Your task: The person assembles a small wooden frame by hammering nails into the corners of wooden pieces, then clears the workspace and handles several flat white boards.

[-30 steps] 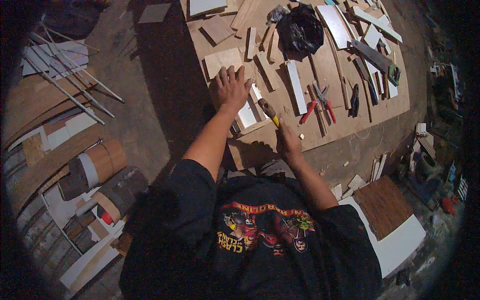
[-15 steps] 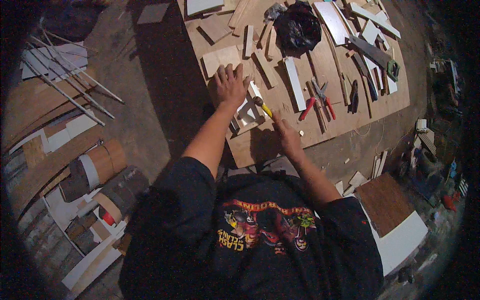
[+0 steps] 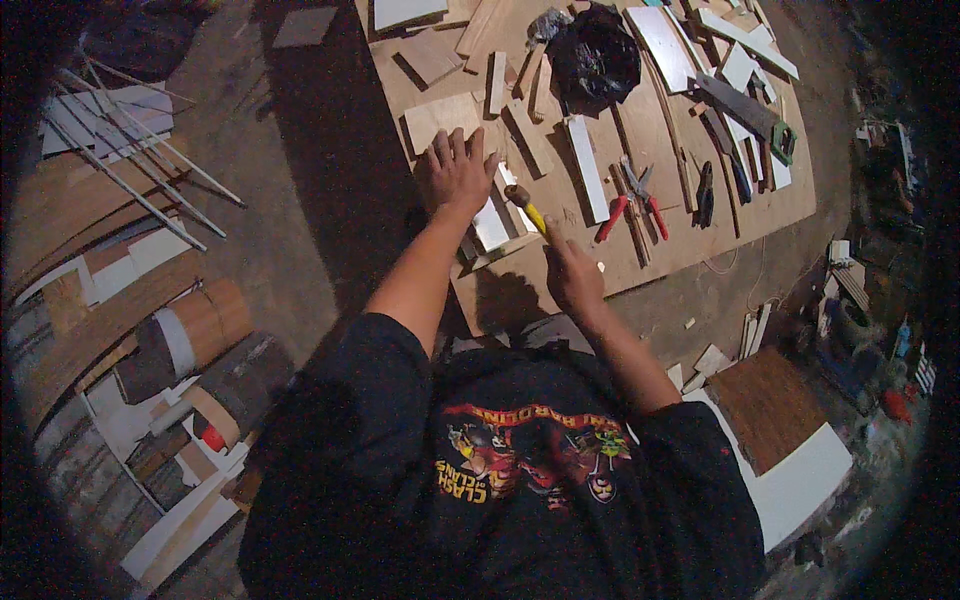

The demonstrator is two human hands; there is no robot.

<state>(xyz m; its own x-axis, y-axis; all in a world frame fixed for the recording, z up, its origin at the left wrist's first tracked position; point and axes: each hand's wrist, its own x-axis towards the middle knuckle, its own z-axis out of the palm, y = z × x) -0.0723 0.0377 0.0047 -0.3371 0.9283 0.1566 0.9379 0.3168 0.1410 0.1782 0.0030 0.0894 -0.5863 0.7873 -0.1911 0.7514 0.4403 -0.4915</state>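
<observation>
My right hand [image 3: 574,272] grips a hammer [image 3: 535,217] with a yellow handle. The dark hammer head is over the right side of a small white-and-wood frame [image 3: 489,228] on the workbench; whether it touches is unclear. With fingers stretched forward, my left hand [image 3: 462,176] lies over the frame's far end. Its fingertips reach the near edge of a flat pale wood board [image 3: 442,118]. Part of the frame is hidden beneath my left hand and wrist.
Red-handled snips [image 3: 633,200], black-handled pliers [image 3: 705,195] and a handsaw [image 3: 745,108] lie on the plywood benchtop [image 3: 600,262] among wood strips. A black plastic bag [image 3: 595,60] sits at the far side. White rods [image 3: 150,165] and board offcuts lie on the floor to the left.
The hammer head and my right hand have shifted slightly, and their shadow on the bench has moved. More of the frame's white surface is lit. My left hand stays in place.
</observation>
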